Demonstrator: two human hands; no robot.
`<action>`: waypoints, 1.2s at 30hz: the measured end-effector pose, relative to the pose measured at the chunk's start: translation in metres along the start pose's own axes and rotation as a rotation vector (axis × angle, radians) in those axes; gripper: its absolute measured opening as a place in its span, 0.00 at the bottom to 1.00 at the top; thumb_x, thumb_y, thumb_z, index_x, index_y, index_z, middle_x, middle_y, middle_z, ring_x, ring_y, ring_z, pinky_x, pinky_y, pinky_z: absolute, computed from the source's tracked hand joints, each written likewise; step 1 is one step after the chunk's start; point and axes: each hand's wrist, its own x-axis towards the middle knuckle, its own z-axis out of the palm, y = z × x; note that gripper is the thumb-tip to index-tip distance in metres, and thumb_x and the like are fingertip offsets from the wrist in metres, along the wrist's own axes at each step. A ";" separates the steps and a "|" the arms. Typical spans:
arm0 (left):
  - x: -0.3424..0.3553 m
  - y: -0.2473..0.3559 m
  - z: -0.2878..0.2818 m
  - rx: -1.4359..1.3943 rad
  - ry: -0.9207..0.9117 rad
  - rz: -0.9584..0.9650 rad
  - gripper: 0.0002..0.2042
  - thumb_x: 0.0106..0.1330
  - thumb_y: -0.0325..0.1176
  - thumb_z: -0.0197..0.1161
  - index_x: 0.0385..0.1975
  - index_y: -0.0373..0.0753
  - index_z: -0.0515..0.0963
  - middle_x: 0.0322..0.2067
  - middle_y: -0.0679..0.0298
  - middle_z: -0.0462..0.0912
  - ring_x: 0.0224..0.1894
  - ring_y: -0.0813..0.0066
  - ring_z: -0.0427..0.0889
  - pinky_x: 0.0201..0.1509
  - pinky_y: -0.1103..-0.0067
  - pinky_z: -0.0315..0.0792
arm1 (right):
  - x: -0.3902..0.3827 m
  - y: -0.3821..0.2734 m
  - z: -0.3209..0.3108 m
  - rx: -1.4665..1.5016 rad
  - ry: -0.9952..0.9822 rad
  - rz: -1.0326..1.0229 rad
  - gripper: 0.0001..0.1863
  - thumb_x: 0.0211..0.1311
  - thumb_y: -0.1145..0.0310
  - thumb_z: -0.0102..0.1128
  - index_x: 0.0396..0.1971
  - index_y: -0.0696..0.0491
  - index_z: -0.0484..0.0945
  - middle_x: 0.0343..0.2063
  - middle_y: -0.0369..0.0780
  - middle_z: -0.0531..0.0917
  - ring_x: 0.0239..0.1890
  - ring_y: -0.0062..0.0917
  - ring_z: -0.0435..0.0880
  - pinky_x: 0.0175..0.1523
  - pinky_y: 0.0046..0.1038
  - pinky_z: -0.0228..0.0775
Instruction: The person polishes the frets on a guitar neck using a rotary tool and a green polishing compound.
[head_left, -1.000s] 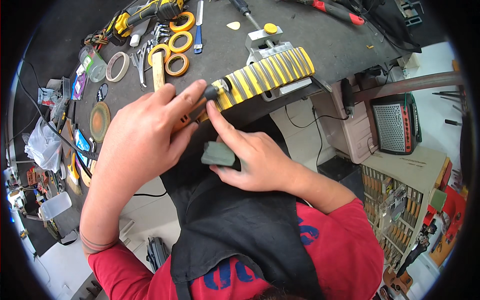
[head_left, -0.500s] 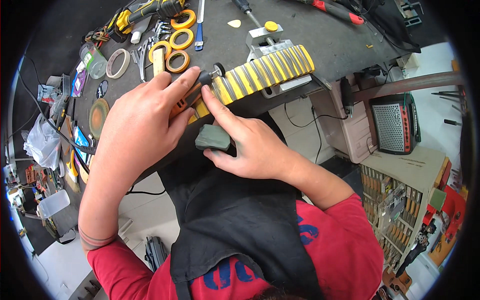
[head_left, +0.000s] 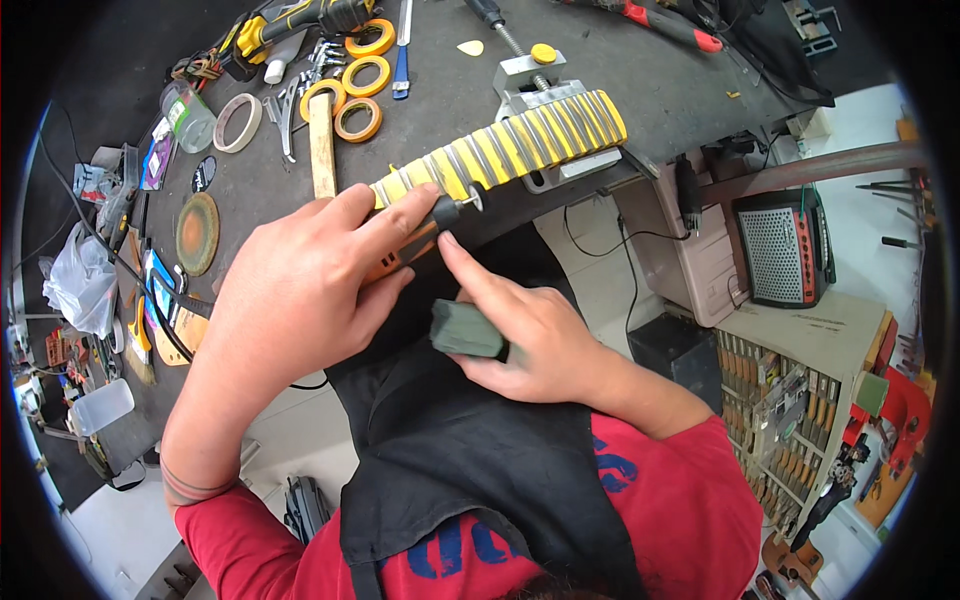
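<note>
We log bright, diffuse light: wall [head_left: 866, 122] near white, apron [head_left: 470, 450] nearly black with soft creases. We see straight edges bowing rimward, black corners, bluish glare far left.

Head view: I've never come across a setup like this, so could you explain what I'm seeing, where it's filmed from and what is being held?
There is no machine here, just a person's two bare hands. Every picture comes from a wide fisheye camera on the person's head, looking down, so straight edges bend near the rim. The left hand holds an orange-and-black handheld tool with a small round disc at its tip. The right hand holds a dull green block. Beyond them, a long yellow-and-grey striped bar sits by a silver metal clamp on the dark grey workbench.
</note>
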 end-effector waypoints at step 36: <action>-0.018 -0.006 0.003 0.019 0.027 -0.059 0.34 0.73 0.33 0.82 0.81 0.49 0.86 0.43 0.58 0.87 0.45 0.52 0.95 0.46 0.57 0.89 | 0.015 0.006 0.029 -0.116 0.037 -0.083 0.67 0.60 0.73 0.89 0.97 0.64 0.59 0.74 0.62 0.89 0.61 0.52 0.99 0.59 0.41 0.95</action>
